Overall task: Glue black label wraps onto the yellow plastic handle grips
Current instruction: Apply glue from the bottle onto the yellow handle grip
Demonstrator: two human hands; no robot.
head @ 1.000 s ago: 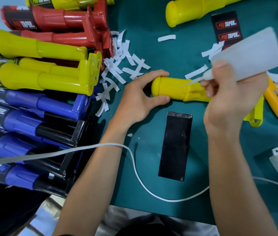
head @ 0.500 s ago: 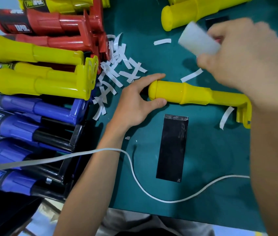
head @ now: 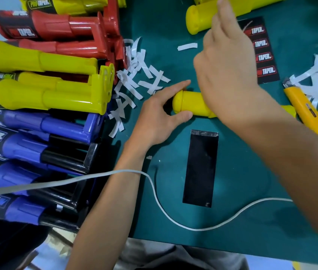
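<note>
A bare yellow handle grip [head: 189, 104] lies across the green mat [head: 241, 221]. My left hand [head: 154, 117] pinches its rounded end between thumb and forefinger. My right hand [head: 228, 71] hovers over the middle of the grip, blurred, with its fingers loosely extended and nothing in them; it hides the rest of the grip. A black label wrap [head: 201, 168] lies flat just below the grip, plain side up. A printed black label sheet [head: 261, 51] sits beyond my right hand. No glue bottle is in view.
Stacked yellow, red and blue handles [head: 37, 94] fill the left side. Another yellow handle [head: 199, 20] lies at the top. White paper strips [head: 140, 75] are scattered about. A yellow utility knife [head: 310, 114] lies at the right, and a white cable [head: 166, 213] crosses the mat.
My right hand held a white glue bottle at the grip, swung it away to the upper right, and is now back over the grip without it. My left hand kept its hold.
</note>
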